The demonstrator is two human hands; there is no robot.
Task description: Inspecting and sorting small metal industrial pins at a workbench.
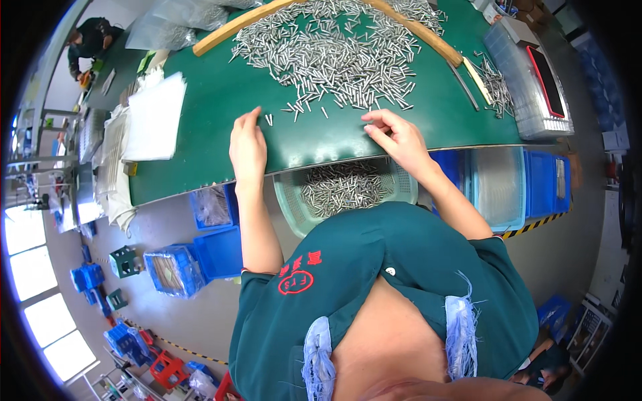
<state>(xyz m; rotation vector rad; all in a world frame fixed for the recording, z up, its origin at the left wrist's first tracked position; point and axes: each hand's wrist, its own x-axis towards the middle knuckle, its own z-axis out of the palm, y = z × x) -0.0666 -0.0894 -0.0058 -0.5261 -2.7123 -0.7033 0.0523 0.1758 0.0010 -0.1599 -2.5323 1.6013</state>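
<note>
Two small metal pins loose on green worktop, just beside left hand; can't tell that grip's state. Main pin pile spread beyond both hands, between wooden strips. Right hand near pile's front edge, grip part-open, thumb and index apart. More pins in pale green basket, below worktop edge.

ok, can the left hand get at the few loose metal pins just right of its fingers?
Looks like yes: the left hand is right beside the loose metal pins, which lie on the green tabletop, apart from the big heap. Nothing visible stands between.
</note>
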